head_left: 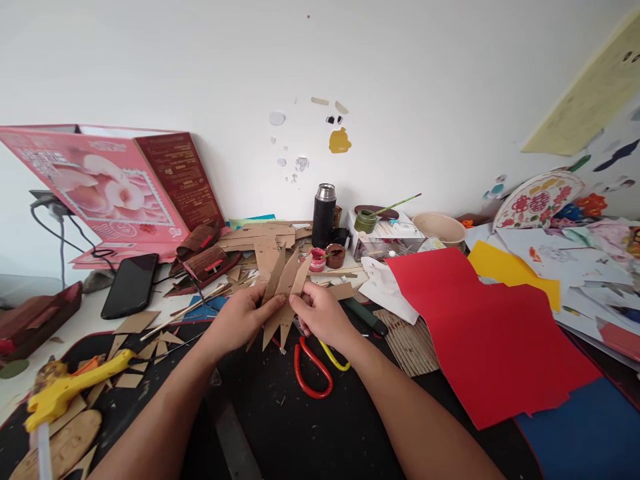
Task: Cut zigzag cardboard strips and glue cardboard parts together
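Several cardboard spikes [289, 275] jut above and below left and right fingers [270, 309] [301, 307] gripping them.

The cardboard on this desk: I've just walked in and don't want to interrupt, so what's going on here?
Someone's left hand and right hand are together holding several pointed cardboard pieces, fanned out above a black mat. A red handle loop lies on the mat near the right hand. The yellow glue gun sits at the left, in neither hand, and red paper lies at the right.

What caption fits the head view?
Left hand and right hand hold pointed cardboard pieces over a black mat, near scissors.
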Tool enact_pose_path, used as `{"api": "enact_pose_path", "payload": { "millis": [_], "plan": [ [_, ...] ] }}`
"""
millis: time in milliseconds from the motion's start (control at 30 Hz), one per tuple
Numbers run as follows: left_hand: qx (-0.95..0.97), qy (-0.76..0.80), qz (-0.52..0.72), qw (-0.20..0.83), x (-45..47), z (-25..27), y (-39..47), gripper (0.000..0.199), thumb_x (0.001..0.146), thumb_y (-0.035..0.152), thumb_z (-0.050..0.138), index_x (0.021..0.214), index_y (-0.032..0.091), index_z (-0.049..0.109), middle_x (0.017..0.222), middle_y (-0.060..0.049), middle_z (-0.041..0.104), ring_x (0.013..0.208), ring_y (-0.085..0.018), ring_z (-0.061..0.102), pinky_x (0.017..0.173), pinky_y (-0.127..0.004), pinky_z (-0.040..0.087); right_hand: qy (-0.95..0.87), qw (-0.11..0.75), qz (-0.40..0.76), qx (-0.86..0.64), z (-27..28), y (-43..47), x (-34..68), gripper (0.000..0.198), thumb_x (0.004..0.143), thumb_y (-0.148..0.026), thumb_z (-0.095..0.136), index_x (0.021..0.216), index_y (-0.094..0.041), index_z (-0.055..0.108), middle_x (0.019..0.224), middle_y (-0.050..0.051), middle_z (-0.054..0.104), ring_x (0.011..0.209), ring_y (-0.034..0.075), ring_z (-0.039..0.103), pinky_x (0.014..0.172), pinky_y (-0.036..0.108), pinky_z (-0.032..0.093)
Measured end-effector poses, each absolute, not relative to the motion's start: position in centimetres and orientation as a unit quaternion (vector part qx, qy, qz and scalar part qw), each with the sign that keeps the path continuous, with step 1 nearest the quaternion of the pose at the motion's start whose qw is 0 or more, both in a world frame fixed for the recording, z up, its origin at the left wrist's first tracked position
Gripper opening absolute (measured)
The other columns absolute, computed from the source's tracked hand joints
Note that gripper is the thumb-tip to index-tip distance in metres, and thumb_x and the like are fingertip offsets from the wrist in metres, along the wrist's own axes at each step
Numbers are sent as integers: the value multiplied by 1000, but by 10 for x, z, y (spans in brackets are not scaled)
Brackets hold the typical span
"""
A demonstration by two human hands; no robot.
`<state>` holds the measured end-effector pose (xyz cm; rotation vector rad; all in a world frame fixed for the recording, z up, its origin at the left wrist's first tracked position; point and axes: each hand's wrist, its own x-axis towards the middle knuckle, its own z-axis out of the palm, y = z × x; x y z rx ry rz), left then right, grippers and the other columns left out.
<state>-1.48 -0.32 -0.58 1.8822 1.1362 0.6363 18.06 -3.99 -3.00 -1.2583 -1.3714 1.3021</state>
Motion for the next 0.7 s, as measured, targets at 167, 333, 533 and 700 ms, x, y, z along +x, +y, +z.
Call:
{"api": "enact_pose_path", "payload": {
  "millis": [167, 333, 533, 700],
  "plan": [
    [761, 448, 258, 392, -14, -8, -3, 49, 95, 65, 59, 93, 19, 76, 83, -2, 78, 72, -22, 65, 64, -29, 49, -550, 434, 508, -501, -29, -40, 179, 16, 103, -19, 57, 88, -22, 57, 54, -11, 48, 36, 10, 50, 41, 21, 39],
    [772, 443, 263, 372, -12, -9, -5, 46, 97, 62, 58, 90, 20, 75, 83, -1, 77, 71, -21, 65, 64, -29, 47, -537, 429, 512, -515, -26, -40, 179, 13, 100, -17, 58, 88, -22, 58, 54, -12, 47, 35, 10, 48, 40, 21, 35],
    [811, 466, 256, 245, -3, -7, -13, 40, 97, 52, 51, 84, 21, 71, 75, -4, 75, 69, -23, 65, 64, -31, 43, -550, 427, 458, -553, -36, -37, 178, 17, 95, -21, 64, 80, -23, 54, 56, -9, 50, 43, 11, 50, 46, 22, 32],
    [788, 476, 272, 281, -1, -9, -12, 41, 96, 56, 53, 91, 21, 74, 80, -4, 78, 71, -25, 67, 65, -31, 46, -547, 450, 459, -537, -37, -36, 178, 8, 95, -24, 62, 88, -23, 59, 58, -10, 48, 43, 11, 47, 47, 23, 33]
  ]
}}
